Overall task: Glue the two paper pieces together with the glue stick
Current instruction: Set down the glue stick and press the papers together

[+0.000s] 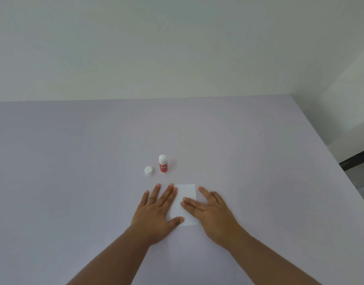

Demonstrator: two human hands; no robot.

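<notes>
A white paper rectangle (187,194) lies flat on the pale lilac table (74,161); I see one sheet outline and cannot tell whether a second piece lies under it. My left hand (156,210) rests palm down on its left side, fingers spread, thumb on the lower edge. My right hand (213,212) lies flat on its right side, fingers pointing inward across the sheet. Behind the paper a red glue stick (163,164) stands upright with its white tip uncovered. Its white cap (148,171) sits on the table just to its left.
A plain white wall (177,48) rises behind the table's far edge. The table's right edge (329,145) runs diagonally, with floor and a dark object (356,161) beyond it.
</notes>
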